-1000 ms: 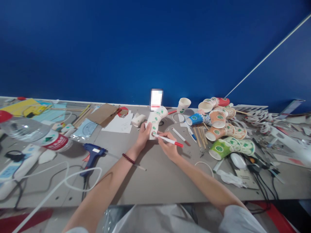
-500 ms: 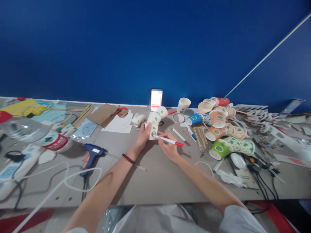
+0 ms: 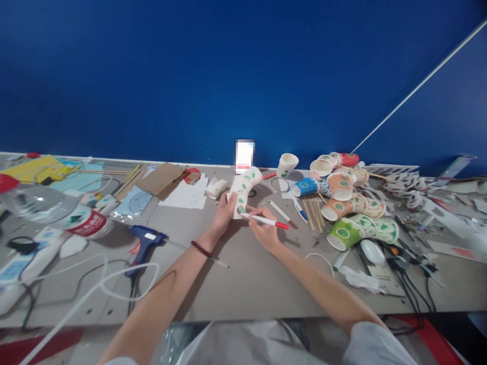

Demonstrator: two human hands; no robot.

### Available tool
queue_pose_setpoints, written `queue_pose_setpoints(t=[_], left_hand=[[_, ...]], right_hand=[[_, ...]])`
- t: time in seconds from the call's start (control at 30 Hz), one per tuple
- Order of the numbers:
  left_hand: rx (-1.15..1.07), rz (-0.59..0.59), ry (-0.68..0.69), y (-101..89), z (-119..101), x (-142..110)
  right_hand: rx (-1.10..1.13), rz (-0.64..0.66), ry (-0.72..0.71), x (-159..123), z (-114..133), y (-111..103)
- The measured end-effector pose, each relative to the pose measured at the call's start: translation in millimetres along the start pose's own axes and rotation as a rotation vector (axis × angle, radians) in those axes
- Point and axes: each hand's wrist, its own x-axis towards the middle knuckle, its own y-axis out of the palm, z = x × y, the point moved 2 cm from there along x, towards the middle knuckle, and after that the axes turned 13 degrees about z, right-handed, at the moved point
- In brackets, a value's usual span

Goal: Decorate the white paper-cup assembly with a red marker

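My left hand is closed around the lower left side of white paper cups joined in a bent row, printed with green leaf shapes. In my right hand is a white marker with a red end, gripped like a pen. Its tip is at the lowest cup, close to a round mark; whether it touches I cannot tell. Behind the cups, a blurred white screen stands against the blue wall. A white cup piece lies left of the cups, and a single paper cup stands to the right.
Several rows of coloured paper cups lie at the right, beside wooden sticks and a white mouse. Leftward are a blue glue gun, a large bottle, a power strip, white paper and looping cables.
The marker's red end has shifted very slightly to the right with my right hand. The left hand and the cups look the same.
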Motion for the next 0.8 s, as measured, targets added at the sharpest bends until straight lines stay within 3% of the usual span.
queue_pose_setpoints(t=[0.23, 0.8], left_hand=[[-0.009, -0.004, -0.036, 1.3, -2.6, -1.2], [-0.042, 0.001, -0.010, 1.6, 0.9, 0.9]], right_hand=[[0.103, -0.025, 0.015, 1.6, -4.3, 0.0], [0.000, -0.041, 0.012, 0.7, -2.7, 1.6]])
